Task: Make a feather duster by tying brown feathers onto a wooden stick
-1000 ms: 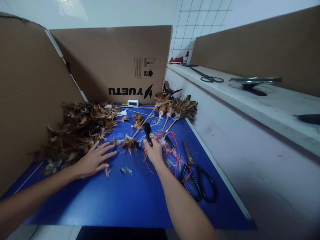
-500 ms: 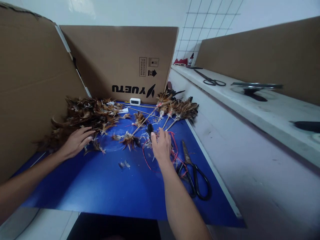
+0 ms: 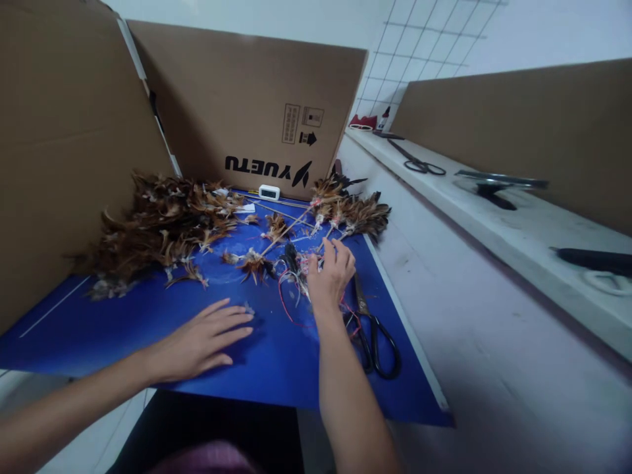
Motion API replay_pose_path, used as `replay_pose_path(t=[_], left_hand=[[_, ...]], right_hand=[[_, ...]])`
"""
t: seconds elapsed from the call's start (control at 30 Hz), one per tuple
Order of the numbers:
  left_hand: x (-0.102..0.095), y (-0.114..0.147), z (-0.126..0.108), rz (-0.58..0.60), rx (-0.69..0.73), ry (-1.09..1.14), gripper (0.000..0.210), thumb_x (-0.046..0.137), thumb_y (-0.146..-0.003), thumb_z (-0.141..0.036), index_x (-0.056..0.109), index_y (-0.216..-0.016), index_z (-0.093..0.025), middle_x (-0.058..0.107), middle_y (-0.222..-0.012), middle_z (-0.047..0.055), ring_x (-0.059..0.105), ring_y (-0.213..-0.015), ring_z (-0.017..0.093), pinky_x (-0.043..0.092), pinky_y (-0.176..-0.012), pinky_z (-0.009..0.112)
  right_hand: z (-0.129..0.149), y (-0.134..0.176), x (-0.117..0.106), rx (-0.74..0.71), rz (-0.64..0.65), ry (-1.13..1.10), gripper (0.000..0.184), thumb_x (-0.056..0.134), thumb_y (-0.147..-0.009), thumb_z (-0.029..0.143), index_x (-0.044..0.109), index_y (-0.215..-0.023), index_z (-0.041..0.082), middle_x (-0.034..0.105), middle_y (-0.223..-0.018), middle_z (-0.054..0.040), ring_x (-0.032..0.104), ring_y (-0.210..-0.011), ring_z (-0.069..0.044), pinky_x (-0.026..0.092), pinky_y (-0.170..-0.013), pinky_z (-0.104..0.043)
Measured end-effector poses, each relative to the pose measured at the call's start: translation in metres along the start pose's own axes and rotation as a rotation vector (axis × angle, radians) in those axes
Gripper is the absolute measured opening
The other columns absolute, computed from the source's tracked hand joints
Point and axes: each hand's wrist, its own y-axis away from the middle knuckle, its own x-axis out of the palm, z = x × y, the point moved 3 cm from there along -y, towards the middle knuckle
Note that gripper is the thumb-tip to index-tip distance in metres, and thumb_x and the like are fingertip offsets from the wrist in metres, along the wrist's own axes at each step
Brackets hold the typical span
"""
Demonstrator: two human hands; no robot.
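My left hand (image 3: 205, 342) hovers low over the front of the blue table (image 3: 276, 368), palm down with fingers spread. Its fingertips are close to a small grey feather scrap (image 3: 249, 308). My right hand (image 3: 330, 273) is over a tangle of red string (image 3: 284, 296), its thumb and fingers apart; nothing shows between them, though the palm side is hidden. Just left of that hand lies a black feather (image 3: 291, 255). Large black-handled scissors (image 3: 378, 345) rest to its right, partly under the string. Beyond, a stick with brown feathers bound on it (image 3: 257, 264) lies slantwise.
A big heap of brown feathers (image 3: 162, 227) fills the back left. Feather dusters (image 3: 365, 217) lie at the back right. Cardboard panels (image 3: 197, 99) stand behind and left. A small white digital device (image 3: 269, 192) sits at the back. On the right ledge (image 3: 434, 187) is another pair of scissors (image 3: 424, 166).
My left hand has moved away from the feather heap, rightward and toward me, over the front of the table. My right hand has shifted slightly right and away from me. The view has tilted a little.
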Motion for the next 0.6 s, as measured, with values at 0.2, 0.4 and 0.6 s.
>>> replay_pose_path(t=[0.2, 0.4, 0.6], left_hand=[[0.012, -0.020, 0.046, 0.045, 0.042, -0.082, 0.054, 0.044, -0.091, -0.044, 0.036, -0.144, -0.035, 0.042, -0.146, 0.002, 0.038, -0.135, 0.023, 0.015, -0.116, 0.045], [-0.004, 0.012, 0.123, -0.219, -0.385, -0.314, 0.037, 0.039, -0.089, -0.041, 0.070, -0.107, -0.029, 0.066, -0.121, 0.007, 0.054, -0.116, 0.031, 0.033, -0.099, 0.052], [-0.023, 0.000, 0.107, -0.474, -0.428, -0.290, 0.034, 0.043, -0.091, -0.037, 0.065, -0.069, -0.022, 0.071, -0.075, 0.003, 0.063, -0.076, 0.021, 0.038, -0.090, 0.043]], right_hand=[[0.007, 0.010, 0.012, -0.096, 0.022, -0.006, 0.027, 0.043, -0.094, 0.027, 0.067, -0.088, 0.018, 0.066, -0.083, -0.0073, 0.053, -0.094, -0.021, 0.030, -0.096, -0.042], [0.009, 0.012, 0.012, -0.087, -0.015, 0.016, 0.025, 0.046, -0.091, 0.019, 0.066, -0.106, 0.019, 0.063, -0.113, -0.0107, 0.048, -0.110, -0.023, 0.029, -0.096, -0.039], [0.023, 0.018, 0.018, -0.217, 0.158, -0.043, 0.027, 0.039, -0.096, 0.024, 0.065, -0.090, 0.018, 0.067, -0.083, -0.0045, 0.055, -0.080, -0.016, 0.031, -0.094, -0.035]])
